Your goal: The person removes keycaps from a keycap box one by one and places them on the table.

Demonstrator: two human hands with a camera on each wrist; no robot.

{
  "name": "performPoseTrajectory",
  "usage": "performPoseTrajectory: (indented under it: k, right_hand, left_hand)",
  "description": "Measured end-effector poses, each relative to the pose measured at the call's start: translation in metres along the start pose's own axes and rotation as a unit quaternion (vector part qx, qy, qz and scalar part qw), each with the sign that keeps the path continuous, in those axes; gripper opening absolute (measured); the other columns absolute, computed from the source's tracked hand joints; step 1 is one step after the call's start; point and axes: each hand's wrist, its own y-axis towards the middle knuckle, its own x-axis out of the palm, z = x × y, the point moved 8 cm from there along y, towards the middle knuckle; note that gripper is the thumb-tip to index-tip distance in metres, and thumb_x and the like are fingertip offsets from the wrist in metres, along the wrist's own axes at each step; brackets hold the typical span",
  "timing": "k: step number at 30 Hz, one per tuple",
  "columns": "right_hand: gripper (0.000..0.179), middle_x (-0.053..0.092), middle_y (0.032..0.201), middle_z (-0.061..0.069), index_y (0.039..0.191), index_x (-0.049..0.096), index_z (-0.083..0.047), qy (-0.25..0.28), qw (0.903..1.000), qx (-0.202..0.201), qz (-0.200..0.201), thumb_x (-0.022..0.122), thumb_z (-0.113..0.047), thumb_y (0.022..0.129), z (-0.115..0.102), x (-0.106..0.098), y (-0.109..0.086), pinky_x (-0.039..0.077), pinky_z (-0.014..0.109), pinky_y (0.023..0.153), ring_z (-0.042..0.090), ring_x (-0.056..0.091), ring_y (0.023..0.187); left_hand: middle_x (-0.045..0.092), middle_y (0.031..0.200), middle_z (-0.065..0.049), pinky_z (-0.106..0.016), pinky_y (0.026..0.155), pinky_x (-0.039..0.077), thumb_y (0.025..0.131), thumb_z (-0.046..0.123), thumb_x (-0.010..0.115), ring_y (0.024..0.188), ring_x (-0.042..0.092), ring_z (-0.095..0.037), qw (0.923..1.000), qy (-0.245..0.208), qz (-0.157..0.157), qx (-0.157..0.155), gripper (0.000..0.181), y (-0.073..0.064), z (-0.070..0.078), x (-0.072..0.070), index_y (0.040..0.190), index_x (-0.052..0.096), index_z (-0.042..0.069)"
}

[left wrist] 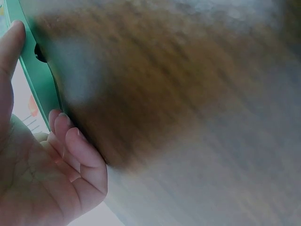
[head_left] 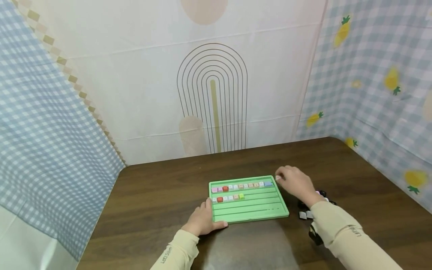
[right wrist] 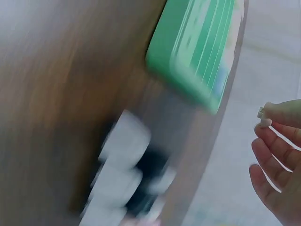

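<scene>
A green tray (head_left: 249,213) with grooved rows lies on the table, holding two rows of coloured keycaps: a longer upper row (head_left: 241,186) and a shorter lower row (head_left: 225,199). My left hand (head_left: 201,219) grips the tray's near left corner, fingers along the left side and thumb at the front edge. In the left wrist view its curled fingers (left wrist: 77,141) touch the tray's rim. Beyond the tray's far right corner, my right hand (head_left: 297,182) pinches a small white keycap (right wrist: 265,120) between thumb and index finger, raised above the table.
Loose white and black keycaps (head_left: 302,215) lie on the brown table (head_left: 162,195) right of the tray, partly hidden under my right forearm. They look blurred in the right wrist view (right wrist: 115,181). Patterned cloths (head_left: 145,93) hang behind and at both sides.
</scene>
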Motion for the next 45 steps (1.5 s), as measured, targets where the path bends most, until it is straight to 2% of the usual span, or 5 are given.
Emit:
performPoseTrajectory:
  k: [9,20,27,36,45]
  right_hand:
    - [0.019,0.066,0.094,0.016,0.099,0.067,-0.003,-0.038,0.9966,0.061,-0.038,0.059,-0.017,0.088,0.07,0.007,-0.021,0.045,0.043,0.059,0.03,0.059,0.075]
    - [0.017,0.064,0.093,0.016,0.097,0.065,-0.004,-0.023,0.9934,0.075,-0.084,0.056,-0.014,0.087,0.083,0.014,-0.03,0.043,0.04,0.056,0.026,0.058,0.073]
    - [0.024,0.063,0.102,0.021,0.105,0.063,-0.002,-0.022,0.995,0.069,-0.069,0.061,-0.014,0.084,0.071,0.006,-0.028,0.046,0.045,0.06,0.036,0.059,0.082]
    - [0.028,0.063,0.103,0.017,0.108,0.063,-0.005,-0.016,0.9996,0.02,-0.012,0.065,-0.015,0.083,0.023,0.005,-0.016,0.047,0.047,0.065,0.035,0.058,0.088]
    - [0.026,0.064,0.1,0.01,0.107,0.065,-0.008,0.002,0.9995,-0.016,-0.027,0.067,-0.016,0.083,-0.023,0.02,-0.005,0.046,0.037,0.06,0.028,0.059,0.087]
  left_hand:
    - [0.05,0.112,-0.025,-0.046,0.078,0.046,0.073,0.052,0.071,0.093,0.054,-0.038,1.0,-0.005,0.005,-0.003,0.093,0.0,-0.001,-0.001,0.13,0.03,-0.009]
    - [0.05,0.11,-0.024,-0.046,0.076,0.046,0.073,0.054,0.07,0.09,0.055,-0.037,1.0,0.001,0.008,-0.001,0.092,0.002,-0.003,0.002,0.129,0.03,-0.008]
    - [0.05,0.11,-0.024,-0.046,0.077,0.046,0.073,0.053,0.07,0.09,0.054,-0.037,1.0,-0.003,0.005,0.0,0.092,0.003,-0.002,0.001,0.128,0.03,-0.008]
    - [0.049,0.115,-0.025,-0.047,0.081,0.046,0.074,0.054,0.069,0.096,0.054,-0.039,1.0,0.0,-0.004,-0.004,0.094,0.001,-0.001,0.001,0.131,0.028,-0.009]
    - [0.048,0.117,-0.026,-0.047,0.083,0.045,0.074,0.054,0.069,0.099,0.053,-0.04,1.0,0.005,-0.007,-0.005,0.095,0.003,-0.002,0.001,0.132,0.028,-0.01]
